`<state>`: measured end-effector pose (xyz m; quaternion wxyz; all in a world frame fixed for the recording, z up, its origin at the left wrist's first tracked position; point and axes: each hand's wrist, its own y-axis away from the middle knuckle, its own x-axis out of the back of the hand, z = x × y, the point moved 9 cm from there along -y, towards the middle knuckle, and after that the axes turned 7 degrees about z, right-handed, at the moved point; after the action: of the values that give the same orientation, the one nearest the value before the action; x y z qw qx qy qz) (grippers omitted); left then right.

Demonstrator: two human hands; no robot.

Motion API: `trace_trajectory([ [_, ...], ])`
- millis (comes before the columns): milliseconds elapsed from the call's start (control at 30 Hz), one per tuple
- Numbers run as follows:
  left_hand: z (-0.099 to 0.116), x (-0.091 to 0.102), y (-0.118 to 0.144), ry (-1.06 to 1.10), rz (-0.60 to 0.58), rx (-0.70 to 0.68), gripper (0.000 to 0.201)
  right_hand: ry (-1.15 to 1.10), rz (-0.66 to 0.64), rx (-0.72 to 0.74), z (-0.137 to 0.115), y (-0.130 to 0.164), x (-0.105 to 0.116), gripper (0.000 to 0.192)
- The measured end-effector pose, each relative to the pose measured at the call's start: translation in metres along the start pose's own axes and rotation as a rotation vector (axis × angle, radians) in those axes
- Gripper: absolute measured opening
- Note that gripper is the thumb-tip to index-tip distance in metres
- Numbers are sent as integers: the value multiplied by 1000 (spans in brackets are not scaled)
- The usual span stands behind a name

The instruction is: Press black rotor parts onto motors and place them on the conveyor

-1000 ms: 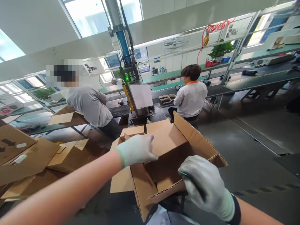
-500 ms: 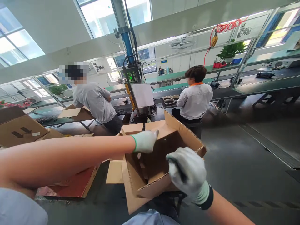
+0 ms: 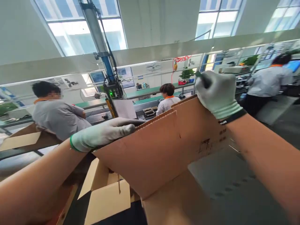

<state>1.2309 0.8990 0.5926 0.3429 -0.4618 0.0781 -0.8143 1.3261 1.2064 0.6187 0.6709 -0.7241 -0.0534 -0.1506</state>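
Nearest the viewer, two bare forearms reach forward and up, each ending in a pale knit glove. Between them a corrugated cardboard box is raised in front of the wearer's chest, tilted, with one broad brown panel facing the camera and faint printing toward its right side. A loose flap hangs below its lower left corner.

The left hand lies flat along the box's upper left edge, fingers extended and pressed together over the rim, not curled. The right hand is closed over the upper right corner, and a dark, slim object, too small to identify, projects from the top of the fist.

To handle the box well in this position, the flat left palm should probably keep steady pressure on the edge while the right grip carries the weight, so that the panel does not buckle and the hanging flap does not catch.

Behind the box, a person in a grey shirt stands at a bench on the left. Farther back, a machine with a blue column shows a green light, and a seated person in white with an orange collar faces a green-topped line. Another white-clad worker stands at far right. A potted plant sits on the shelf beyond.
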Motion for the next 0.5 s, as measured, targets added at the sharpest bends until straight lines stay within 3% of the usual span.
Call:
trace_trajectory([
  [67, -13, -58, -3, 161, -335, 73, 52, 155, -45, 50, 11, -20, -7, 48],
  [133, -29, -110, -11, 230, -462, 142, 54, 265, -68, 101, 26, -37, -13, 68],
  [233, -62, -187, -34, 374, -323, 223, 47, 235, -47, 212, 46, -48, -13, 69],
  [333, -103, -293, -32, 801, -214, 458, 55, 104, -69, 167, 74, -27, 2, 49],
  [400, -121, -374, -19, 1039, -172, 620, 58, 28, -115, -24, 106, 11, 18, 39],
  [500, -135, -498, 4, 1284, -95, 824, 65, -78, -161, -364, 175, 112, 44, 36],
])
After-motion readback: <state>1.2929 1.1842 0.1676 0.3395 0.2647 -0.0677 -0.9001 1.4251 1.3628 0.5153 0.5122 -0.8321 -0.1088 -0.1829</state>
